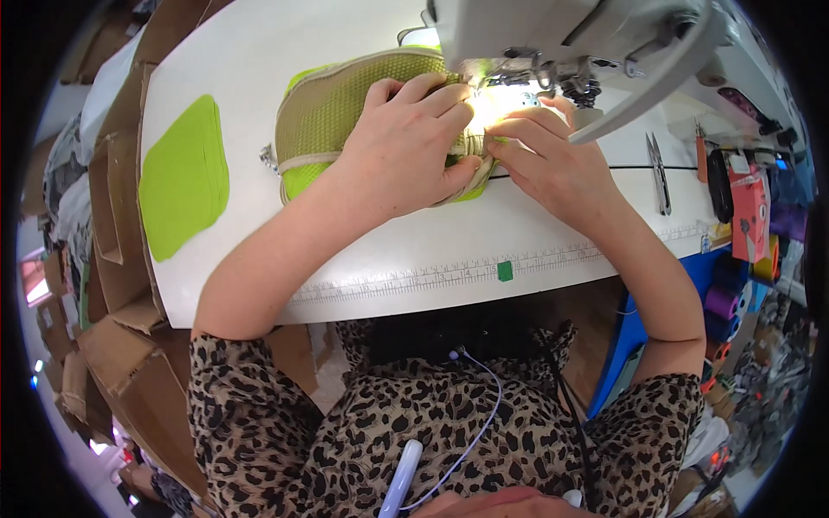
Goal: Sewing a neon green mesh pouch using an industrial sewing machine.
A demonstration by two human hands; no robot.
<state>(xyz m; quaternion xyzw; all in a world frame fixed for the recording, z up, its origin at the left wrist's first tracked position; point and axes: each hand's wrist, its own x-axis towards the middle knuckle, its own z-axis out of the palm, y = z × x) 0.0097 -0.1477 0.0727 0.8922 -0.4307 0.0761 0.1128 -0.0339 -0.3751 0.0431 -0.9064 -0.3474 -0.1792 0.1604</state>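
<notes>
A lime-green and tan mesh fabric piece (324,121) with pale binding lies on the white table under the sewing machine head (535,43). My left hand (410,138) rests over it with curled fingers, its thumb and fingertips gripping the bound edge. On the other side of the lit needle area, my right hand (548,151) pinches the right end of the same piece between thumb and fingers. Bright lamp light washes out the spot between my hands, so the needle and the fabric there are hard to make out.
Flat lime-green cut pieces (186,181) lie stacked at the left of the table. Thread snips (659,173) lie at the right, near a red box (749,211). A ruler strip (414,281) runs along the front edge. Cardboard boxes (129,380) stand on the left.
</notes>
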